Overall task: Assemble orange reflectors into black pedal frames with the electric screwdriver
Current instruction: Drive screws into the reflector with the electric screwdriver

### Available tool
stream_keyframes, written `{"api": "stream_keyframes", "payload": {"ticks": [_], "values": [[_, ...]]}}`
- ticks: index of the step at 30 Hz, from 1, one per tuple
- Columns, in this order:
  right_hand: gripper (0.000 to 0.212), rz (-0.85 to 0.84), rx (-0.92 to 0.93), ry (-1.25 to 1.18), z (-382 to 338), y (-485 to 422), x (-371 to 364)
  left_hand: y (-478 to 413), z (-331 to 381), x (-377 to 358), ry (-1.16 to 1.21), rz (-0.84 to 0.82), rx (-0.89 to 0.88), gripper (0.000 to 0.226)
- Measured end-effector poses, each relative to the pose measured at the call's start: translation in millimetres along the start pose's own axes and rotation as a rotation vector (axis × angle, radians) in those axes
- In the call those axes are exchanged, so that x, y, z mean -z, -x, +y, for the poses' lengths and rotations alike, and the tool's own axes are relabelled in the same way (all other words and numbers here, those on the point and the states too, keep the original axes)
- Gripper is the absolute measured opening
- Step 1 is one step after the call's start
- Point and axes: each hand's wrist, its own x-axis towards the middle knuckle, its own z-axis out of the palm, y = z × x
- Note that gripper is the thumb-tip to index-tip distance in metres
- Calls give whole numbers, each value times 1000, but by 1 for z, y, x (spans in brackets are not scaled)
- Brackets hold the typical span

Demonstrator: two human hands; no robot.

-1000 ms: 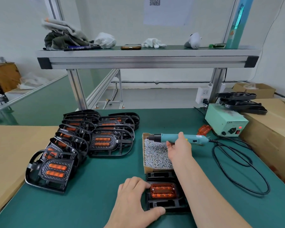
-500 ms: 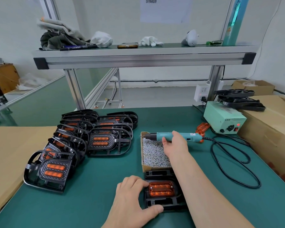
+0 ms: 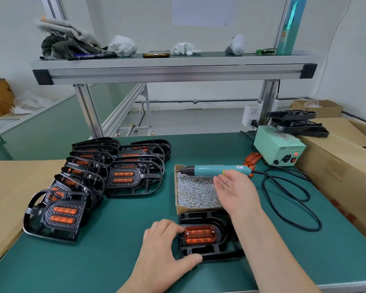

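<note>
left hand (image 3: 163, 248) gripping pedal frame (image 3: 209, 249), right hand (image 3: 235, 191) relaxed

A small factory assembly station: aluminium-profile shelf (image 3: 173, 70) over a green-matted bench (image 3: 114, 261), screw box (image 3: 197, 191), stacked pedals (image 3: 89, 176), cartons (image 3: 336, 166).

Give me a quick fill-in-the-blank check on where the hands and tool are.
The electric screwdriver lies across the box of ____.
The right hand beside it is ____, holding nothing.
The left hand grips the pedal frame with an ____ reflector in it.
Missing words: screws; open; orange.
</note>
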Motion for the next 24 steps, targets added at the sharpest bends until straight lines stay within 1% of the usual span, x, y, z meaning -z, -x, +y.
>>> {"api": "stream_keyframes", "payload": {"ticks": [2, 3, 4, 5, 7, 9, 11, 13, 15, 16, 17, 19, 24], "values": [[25, -67, 48, 45, -6, 9, 11, 1, 0, 0, 1, -1, 8, 63], [27, -107, 85, 104, -10, 14, 16, 1, 0, 0, 2, -3, 11, 62], [27, -151, 133, 214, -12, 19, 21, 1, 0, 0, 2, -3, 10, 61], [26, -197, 199, 386, -13, 23, 28, 1, 0, 0, 0, -5, 9, 61], [22, -328, 353, 805, -14, 33, 42, 2, -1, 0, -1, -8, 9, 62], [26, -483, 445, 1187, -14, 41, 55, 2, -2, -1, 2, -7, 6, 64], [39, -624, 533, 1462, -12, 47, 67, 1, -2, -1, 5, 2, 1, 65], [59, -740, 599, 1660, -7, 50, 78, 1, -1, -1, 3, 1, -3, 67], [79, -794, 627, 1855, -3, 51, 88, 0, -1, -1, 0, -3, -4, 69], [85, -811, 632, 1947, -3, 51, 91, 0, -1, -1, 5, -3, -3, 69], [87, -822, 625, 2023, -2, 52, 93, 1, -2, -1, 12, -2, -1, 70], [83, -823, 597, 2100, -1, 54, 94, 1, -2, -1, 27, -2, 10, 71], [67, -837, 590, 2123, 1, 59, 92, 2, -2, 0, 71, 3, 48, 70]]}}
